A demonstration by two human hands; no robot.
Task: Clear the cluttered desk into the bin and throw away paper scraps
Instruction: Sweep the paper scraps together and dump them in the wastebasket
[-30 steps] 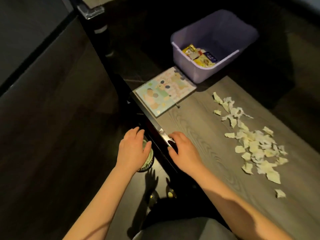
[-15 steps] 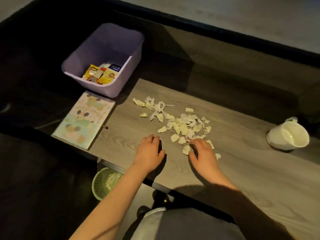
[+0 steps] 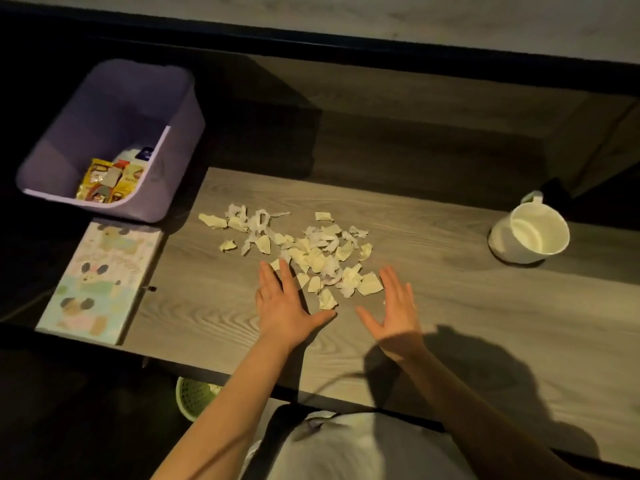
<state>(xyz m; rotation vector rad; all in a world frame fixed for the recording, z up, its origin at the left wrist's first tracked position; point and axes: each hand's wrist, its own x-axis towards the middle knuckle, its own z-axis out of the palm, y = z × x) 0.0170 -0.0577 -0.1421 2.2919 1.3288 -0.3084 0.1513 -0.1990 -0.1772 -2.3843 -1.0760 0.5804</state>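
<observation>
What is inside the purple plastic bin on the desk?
The purple plastic bin holds several yellow snack packets and a white item with a dark label. Anything beneath them is hidden.

The surface (image 3: 433,306) showed grey wood grain. Paper scraps (image 3: 311,254) were pale cream and white. The bin (image 3: 166,188) was lilac, holding yellow-and-red packets (image 3: 104,181). The booklet (image 3: 93,282) bore pastel cartoon animals. The mug (image 3: 530,233) was white; the basket (image 3: 194,396) was light green mesh.
</observation>
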